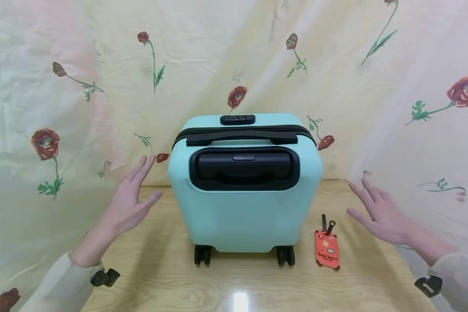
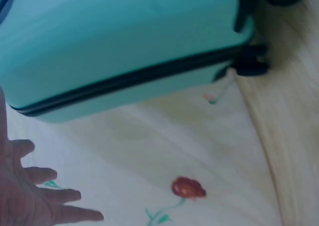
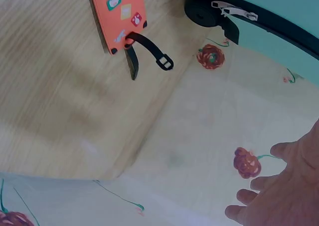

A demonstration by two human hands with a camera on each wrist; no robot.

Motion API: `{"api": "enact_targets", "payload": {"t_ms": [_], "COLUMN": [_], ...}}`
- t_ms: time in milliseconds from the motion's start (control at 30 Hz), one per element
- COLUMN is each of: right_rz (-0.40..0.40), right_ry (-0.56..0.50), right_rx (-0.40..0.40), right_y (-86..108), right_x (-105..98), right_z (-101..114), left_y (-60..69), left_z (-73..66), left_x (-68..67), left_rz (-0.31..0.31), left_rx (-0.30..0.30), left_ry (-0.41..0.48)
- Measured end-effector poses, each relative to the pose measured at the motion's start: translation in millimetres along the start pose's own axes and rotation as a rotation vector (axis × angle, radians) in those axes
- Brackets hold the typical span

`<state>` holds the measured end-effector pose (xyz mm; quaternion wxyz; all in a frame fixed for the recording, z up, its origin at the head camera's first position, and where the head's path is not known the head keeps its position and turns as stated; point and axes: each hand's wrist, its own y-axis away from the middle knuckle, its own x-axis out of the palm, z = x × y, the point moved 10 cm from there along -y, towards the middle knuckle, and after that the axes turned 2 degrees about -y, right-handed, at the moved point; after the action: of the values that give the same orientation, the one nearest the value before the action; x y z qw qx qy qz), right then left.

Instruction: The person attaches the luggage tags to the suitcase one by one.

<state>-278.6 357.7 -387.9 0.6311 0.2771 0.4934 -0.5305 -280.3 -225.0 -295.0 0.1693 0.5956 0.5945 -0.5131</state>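
A mint-green suitcase (image 1: 242,221) stands upright on its wheels in the middle of the head view, its black telescopic handle pushed down and a black carry handle (image 1: 242,136) on top. To its right an orange-red luggage tag (image 1: 327,250) lies flat, its black strap unbuckled. My left hand (image 1: 130,201) hovers left of the suitcase with fingers stretched out, touching nothing. On the other side my right hand (image 1: 382,212) is held in the air beyond the tag, fingers spread and holding nothing. The right wrist view shows the tag's loose buckle strap (image 3: 152,49) close up.
The suitcase and tag rest on a wooden table (image 1: 160,277). Behind and at both sides hangs a pale cloth (image 1: 203,56) printed with red flowers. Dark wrist cameras sit on both cuffs. A combination lock (image 1: 238,120) is set in the suitcase's top.
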Motion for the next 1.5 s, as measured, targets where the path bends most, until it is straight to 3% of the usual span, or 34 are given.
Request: {"api": "enact_targets", "payload": {"t_ms": [267, 600, 933, 1233, 1500], "right_rz": [0.014, 0.005, 0.016, 0.03, 0.028], "right_ry": [-0.056, -0.089, -0.088, -0.093, -0.12], "right_rx": [0.006, 0.014, 0.049, 0.138, 0.167], "right_y": [4.2, 8.2, 13.7, 19.5, 25.7], "right_x": [16, 33, 55, 86, 111], "right_z": [-3, -5, -7, -20, -21], "left_y": [-19.8, -41.4, -47.0, -50.5, -51.0], "left_z": [-25.0, -46.4, -70.7, -79.1, -83.7], "left_x": [-15.7, -18.3, -21.3, -19.2, -17.9], "left_rz": [-0.131, -0.15, -0.224, -0.213, -0.22], "left_rx": [0.07, 0.101, 0.227, 0.233, 0.257], "left_ry": [0.062, 0.123, 0.199, 0.186, 0.196]}}
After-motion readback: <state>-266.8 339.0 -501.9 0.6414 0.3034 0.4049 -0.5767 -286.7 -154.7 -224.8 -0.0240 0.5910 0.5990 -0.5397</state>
